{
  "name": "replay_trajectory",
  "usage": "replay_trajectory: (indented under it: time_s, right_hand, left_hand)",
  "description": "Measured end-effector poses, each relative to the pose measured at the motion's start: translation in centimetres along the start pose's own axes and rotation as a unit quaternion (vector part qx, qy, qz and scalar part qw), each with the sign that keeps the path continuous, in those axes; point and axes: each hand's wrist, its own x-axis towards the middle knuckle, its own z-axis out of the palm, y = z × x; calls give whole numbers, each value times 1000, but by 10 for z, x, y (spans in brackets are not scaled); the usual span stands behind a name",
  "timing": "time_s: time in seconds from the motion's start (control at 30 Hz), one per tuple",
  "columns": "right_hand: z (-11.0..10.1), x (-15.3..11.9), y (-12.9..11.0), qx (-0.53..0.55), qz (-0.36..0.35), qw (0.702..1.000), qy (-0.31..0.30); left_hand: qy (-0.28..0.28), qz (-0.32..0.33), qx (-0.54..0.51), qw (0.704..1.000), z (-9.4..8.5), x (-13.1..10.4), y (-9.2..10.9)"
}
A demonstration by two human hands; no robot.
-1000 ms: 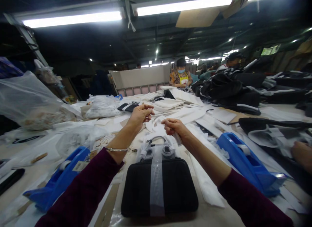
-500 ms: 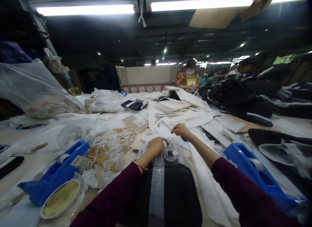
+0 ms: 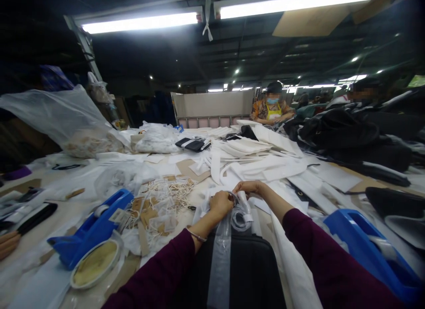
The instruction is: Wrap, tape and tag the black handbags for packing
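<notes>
A black bag [image 3: 255, 264] lies in front of me, with a clear plastic band [image 3: 219, 260] running down its middle. At its far end sits a coiled strap [image 3: 241, 218] wrapped in whitish plastic. My left hand [image 3: 222, 204] is closed on the plastic-wrapped strap at the top of the bag, its fingertips partly hidden. Just to the right, my right hand [image 3: 249, 187] pinches the wrapping of that strap above the coil. The two hands almost touch.
Blue tape dispensers stand left [image 3: 93, 225] and right [image 3: 372, 251]. Stringed tags [image 3: 162, 202] and a round yellowish dish [image 3: 96, 262] lie at left. White sheets [image 3: 245, 145] pile up behind, black bags [image 3: 341, 127] at right. Another person's hand [image 3: 9, 245] shows at the left edge.
My right hand has come down to the strap beside my left hand, and a plastic-wrapped piece now stands up under it. The view has turned left; another person's hand has appeared there.
</notes>
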Motion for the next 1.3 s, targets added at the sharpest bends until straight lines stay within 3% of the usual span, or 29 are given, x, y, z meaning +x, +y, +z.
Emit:
replay_trajectory:
  time_s: [0.17, 0.33, 0.47, 0.63, 0.77, 0.93, 1.1, 1.3]
  right_hand:
    - [-8, -6, -6, -8, -14, 1000, 23]
    - [-11, -19, -35, 6, -75, 993, 89]
    - [4, -34, -53, 28, -97, 990, 100]
    - [26, -56, -42, 113, -105, 984, 94]
    - [34, -64, -27, 198, -142, 962, 126]
    - [41, -55, -22, 236, -167, 933, 214]
    - [49, -41, -24, 185, -168, 923, 293]
    - [49, -28, -25, 84, -203, 902, 372]
  left_hand:
    - [19, 5, 1, 1000, -5, -5, 1]
    - [43, 44, -16, 998, -14, -16, 3]
    - [40, 81, -71, 993, -19, -25, 3]
    - [56, 100, -191, 975, -17, -28, -2]
    - [66, 68, -319, 943, -11, -21, -4]
    - [72, -2, -482, 873, -3, -17, -2]
    - [95, -75, -563, 818, -3, -21, -6]
    - [87, -135, -589, 792, -12, -24, -11]
